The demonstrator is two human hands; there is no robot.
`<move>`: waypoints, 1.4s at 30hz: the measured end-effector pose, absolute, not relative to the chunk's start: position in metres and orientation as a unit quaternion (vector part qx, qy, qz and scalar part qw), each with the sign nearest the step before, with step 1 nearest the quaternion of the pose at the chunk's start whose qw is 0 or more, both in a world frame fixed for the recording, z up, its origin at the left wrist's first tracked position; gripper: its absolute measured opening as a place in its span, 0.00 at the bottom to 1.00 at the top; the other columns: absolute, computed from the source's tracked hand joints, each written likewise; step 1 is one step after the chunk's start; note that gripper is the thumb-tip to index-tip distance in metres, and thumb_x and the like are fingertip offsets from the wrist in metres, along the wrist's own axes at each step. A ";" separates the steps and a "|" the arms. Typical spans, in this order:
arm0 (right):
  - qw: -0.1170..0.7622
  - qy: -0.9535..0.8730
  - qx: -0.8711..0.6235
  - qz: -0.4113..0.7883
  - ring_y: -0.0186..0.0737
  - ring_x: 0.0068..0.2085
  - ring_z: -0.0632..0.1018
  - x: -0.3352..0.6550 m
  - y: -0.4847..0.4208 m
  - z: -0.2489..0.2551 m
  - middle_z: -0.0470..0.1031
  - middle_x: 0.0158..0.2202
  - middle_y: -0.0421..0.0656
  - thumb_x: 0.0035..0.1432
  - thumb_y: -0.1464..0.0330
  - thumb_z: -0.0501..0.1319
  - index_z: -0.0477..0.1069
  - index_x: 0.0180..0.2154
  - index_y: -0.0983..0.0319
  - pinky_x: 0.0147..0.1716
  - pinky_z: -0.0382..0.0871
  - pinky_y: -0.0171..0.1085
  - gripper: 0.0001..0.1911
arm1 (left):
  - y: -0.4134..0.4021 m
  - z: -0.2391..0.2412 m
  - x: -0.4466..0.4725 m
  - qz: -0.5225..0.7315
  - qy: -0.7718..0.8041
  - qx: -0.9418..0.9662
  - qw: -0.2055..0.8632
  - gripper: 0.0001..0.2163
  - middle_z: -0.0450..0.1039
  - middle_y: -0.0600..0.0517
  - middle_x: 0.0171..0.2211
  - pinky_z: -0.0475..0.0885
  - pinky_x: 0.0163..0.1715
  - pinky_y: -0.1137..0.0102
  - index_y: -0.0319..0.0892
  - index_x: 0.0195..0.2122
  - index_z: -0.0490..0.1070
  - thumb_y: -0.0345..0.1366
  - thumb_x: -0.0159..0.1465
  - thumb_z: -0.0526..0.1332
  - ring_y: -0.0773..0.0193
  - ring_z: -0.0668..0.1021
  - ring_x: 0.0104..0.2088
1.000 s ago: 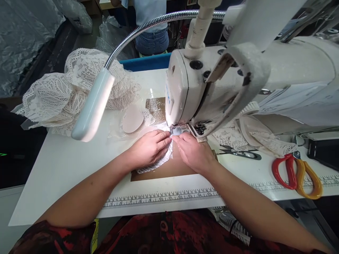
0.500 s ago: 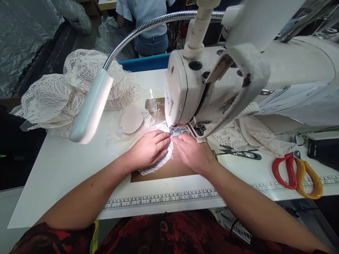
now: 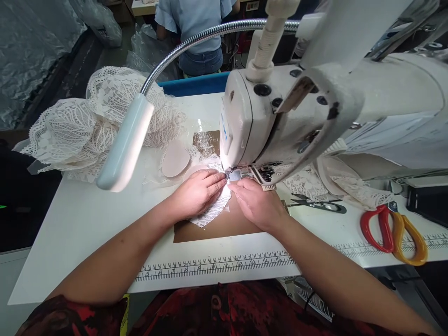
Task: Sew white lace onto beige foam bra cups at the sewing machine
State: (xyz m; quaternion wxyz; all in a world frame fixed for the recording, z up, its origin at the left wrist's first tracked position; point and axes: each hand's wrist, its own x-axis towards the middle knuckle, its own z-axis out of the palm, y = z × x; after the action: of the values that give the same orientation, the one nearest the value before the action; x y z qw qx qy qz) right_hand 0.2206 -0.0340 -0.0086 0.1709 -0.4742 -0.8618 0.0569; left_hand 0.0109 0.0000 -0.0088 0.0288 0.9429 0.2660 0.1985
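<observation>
A white lace piece (image 3: pixel 212 213) lies under the needle area of the sewing machine (image 3: pixel 241 126), on a brown plate (image 3: pixel 241 224). My left hand (image 3: pixel 199 193) rests flat over the lace, its stretched fingertips pressing close beside the presser foot (image 3: pixel 229 175). On the other side, my right hand (image 3: pixel 257 201) has its thumb and forefinger pinched together at the lace's edge near the foot; its other fingers are curled under. The part of the lace beneath my left palm is hidden.
A lamp (image 3: pixel 126 142) on a bendy neck arches over the left side. Piled lace (image 3: pixel 66 126) and a beige pad (image 3: pixel 175 158) lie left; thread snips (image 3: pixel 322 204), red-and-yellow-handled scissors (image 3: pixel 378 228) and more lace (image 3: pixel 308 179) lie right. A person (image 3: pixel 196 32) sits beyond the table.
The lace has turned and shifted slightly under the foot, its loose end now nearer the middle of the plate. Both hands stay beside the foot. The whole view has shifted a little.
</observation>
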 end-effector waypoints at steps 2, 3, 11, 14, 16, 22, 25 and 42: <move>0.170 -0.860 -0.476 0.066 0.38 0.34 0.71 0.222 -0.033 -0.010 0.76 0.36 0.45 0.61 0.73 0.49 0.76 0.45 0.59 0.30 0.61 0.34 0.19 | 0.002 -0.008 0.010 0.194 0.270 0.943 0.032 0.14 0.73 0.41 0.50 0.73 0.49 0.57 0.34 0.51 0.70 0.33 0.68 0.52 0.53 0.73 0.51; 0.170 -0.860 -0.477 0.069 0.38 0.35 0.71 0.222 -0.032 -0.011 0.75 0.37 0.45 0.61 0.73 0.49 0.75 0.46 0.59 0.30 0.62 0.34 0.19 | 0.002 -0.008 0.010 0.192 0.273 0.942 0.034 0.15 0.73 0.41 0.50 0.72 0.49 0.56 0.34 0.52 0.69 0.33 0.68 0.52 0.53 0.73 0.50; 0.166 -0.862 -0.472 0.086 0.39 0.34 0.71 0.219 -0.028 -0.013 0.73 0.32 0.45 0.62 0.72 0.50 0.75 0.47 0.59 0.33 0.64 0.37 0.18 | 0.004 -0.007 0.005 0.169 0.312 0.934 0.035 0.17 0.71 0.40 0.52 0.69 0.51 0.54 0.33 0.54 0.68 0.35 0.67 0.53 0.50 0.72 0.51; 0.166 -0.861 -0.473 0.084 0.39 0.34 0.71 0.219 -0.027 -0.014 0.74 0.34 0.46 0.62 0.72 0.50 0.75 0.48 0.59 0.33 0.64 0.36 0.18 | 0.005 -0.009 0.004 0.175 0.326 0.928 0.030 0.16 0.72 0.40 0.51 0.69 0.50 0.54 0.33 0.53 0.69 0.35 0.67 0.53 0.50 0.72 0.50; 0.166 -0.861 -0.473 0.084 0.39 0.35 0.72 0.220 -0.028 -0.014 0.75 0.36 0.45 0.62 0.73 0.50 0.74 0.49 0.60 0.32 0.64 0.36 0.19 | 0.005 -0.009 0.003 0.178 0.332 0.926 0.026 0.16 0.72 0.40 0.51 0.70 0.48 0.54 0.35 0.52 0.69 0.35 0.67 0.53 0.50 0.72 0.50; 0.167 -0.860 -0.474 0.087 0.40 0.37 0.73 0.222 -0.031 -0.011 0.76 0.40 0.45 0.61 0.74 0.51 0.73 0.50 0.59 0.34 0.65 0.36 0.19 | 0.001 -0.006 0.000 0.150 0.288 0.944 0.048 0.15 0.69 0.42 0.55 0.67 0.51 0.55 0.39 0.53 0.69 0.36 0.67 0.53 0.50 0.70 0.53; 0.160 -0.861 -0.476 0.076 0.40 0.36 0.72 0.222 -0.031 -0.009 0.75 0.38 0.45 0.61 0.73 0.51 0.74 0.49 0.57 0.32 0.64 0.35 0.19 | -0.002 -0.004 -0.001 0.137 0.265 0.952 0.063 0.17 0.68 0.42 0.56 0.66 0.53 0.54 0.38 0.54 0.68 0.38 0.67 0.54 0.51 0.69 0.54; 0.188 -0.894 -0.394 0.098 0.38 0.35 0.68 0.224 -0.035 -0.009 0.72 0.31 0.43 0.58 0.76 0.53 0.76 0.40 0.61 0.31 0.59 0.35 0.15 | -0.007 0.001 -0.003 0.204 0.321 0.911 0.160 0.09 0.72 0.45 0.38 0.70 0.41 0.63 0.39 0.41 0.72 0.38 0.66 0.56 0.58 0.72 0.41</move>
State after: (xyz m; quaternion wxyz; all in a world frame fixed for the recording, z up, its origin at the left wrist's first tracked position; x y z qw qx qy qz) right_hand 0.2242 -0.0348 -0.0086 0.1877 -0.3944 -0.8942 0.0981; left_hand -0.0025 -0.0068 0.0006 0.1598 0.9110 0.3208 0.2041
